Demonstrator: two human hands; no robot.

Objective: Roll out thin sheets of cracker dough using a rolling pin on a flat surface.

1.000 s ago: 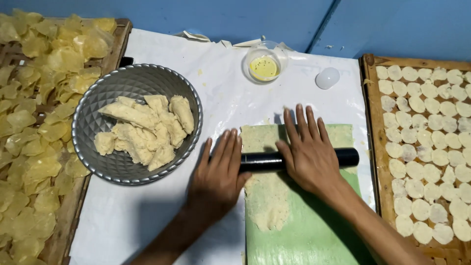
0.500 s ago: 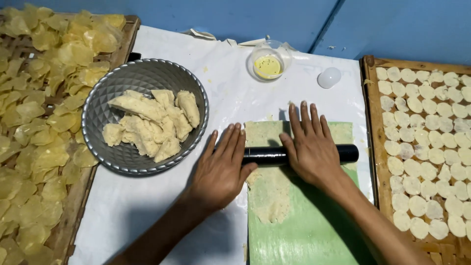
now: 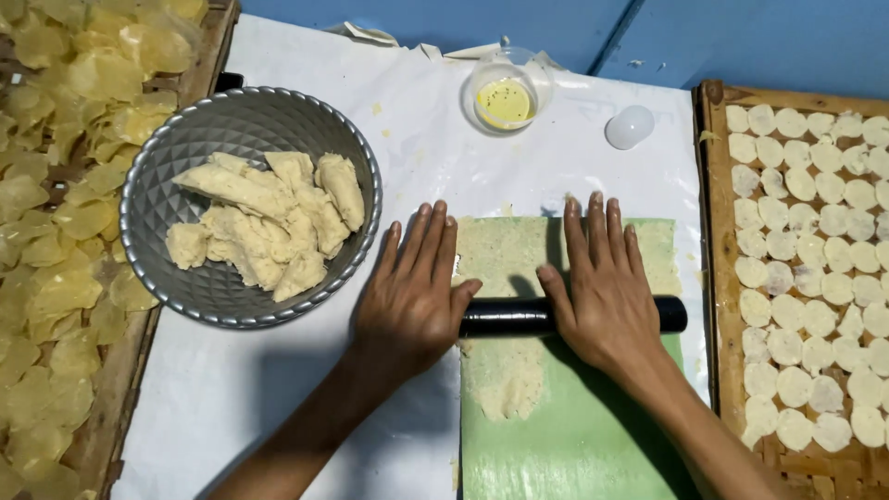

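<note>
Both palms press flat, fingers spread, on the black rolling pin (image 3: 519, 317): left hand (image 3: 407, 301) at its near end, right hand (image 3: 607, 296) toward the other, neither grip closed, so it rolls freely. Beneath the pin, dough (image 3: 500, 370) spreads thin over the green sheet (image 3: 574, 435).

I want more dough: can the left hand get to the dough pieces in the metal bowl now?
Probably yes: the left hand lies flat on the black rolling pin, right beside the metal bowl, and nothing stands between it and the dough pieces.

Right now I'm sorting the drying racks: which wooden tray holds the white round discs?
The right tray, beside the right hand; the left tray holds yellow translucent chips.
</note>
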